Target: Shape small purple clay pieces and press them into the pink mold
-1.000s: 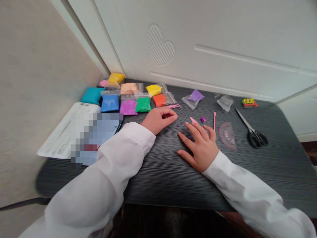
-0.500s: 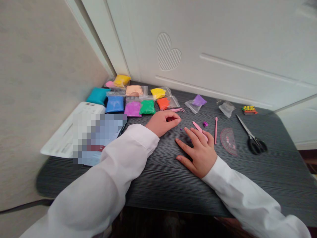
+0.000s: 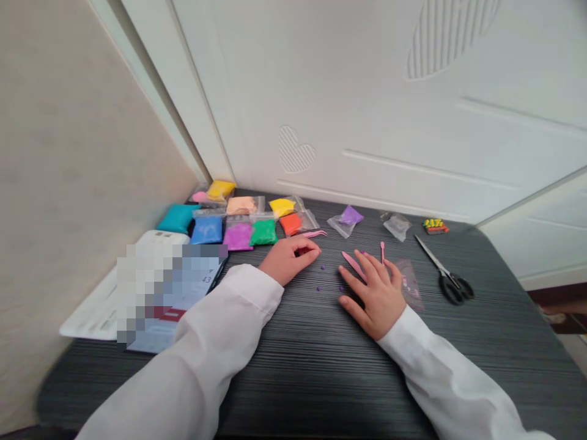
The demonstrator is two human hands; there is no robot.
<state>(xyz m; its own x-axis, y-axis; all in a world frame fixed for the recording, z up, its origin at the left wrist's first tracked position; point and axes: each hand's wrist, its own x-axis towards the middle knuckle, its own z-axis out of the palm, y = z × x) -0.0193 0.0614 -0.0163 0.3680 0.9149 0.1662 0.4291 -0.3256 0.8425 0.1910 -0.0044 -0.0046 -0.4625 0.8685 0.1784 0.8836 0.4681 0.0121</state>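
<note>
1. Fingers of the left hand (image 3: 288, 261), at the centre of the head view: curled, thumb and index tips brought close together; whether anything is pinched between them cannot be told.
2. Fingers of the right hand (image 3: 376, 299), right of centre in the same view: spread wide, palm down over the dark bench (image 3: 312, 373), with nothing seen in their grip.
3. Between the hands, near the middle of the frame, lie three tiny purple bits (image 3: 323, 267): one just beside the left fingertips, one lower down, and one in the gap between the right thumb and index finger.
4. A pink knife-shaped tool (image 3: 352, 265) runs partly behind the right fingers. A pink stick tool (image 3: 382, 250) stands out just above them, its lower end hidden, and a purple lump (image 3: 363, 252) is mostly covered by a fingertip.
5. Right of the centre, a clear protractor (image 3: 413, 287) lies beside the right hand; further right are black-handled scissors (image 3: 443, 271) and a small multicoloured bundle (image 3: 435, 227).
6. Above the left hand are pink tweezers (image 3: 314, 233), next to an orange packet (image 3: 290, 224) and a green packet (image 3: 263, 233). Blue (image 3: 207, 230) and teal (image 3: 177, 218) packets sit further left.
7. Above the right hand, a violet packet (image 3: 351, 215) and a clear bag (image 3: 398, 227).
8. Lower left, a partly blurred screen (image 3: 199, 287) overlaps a white panel (image 3: 98, 305).
</note>
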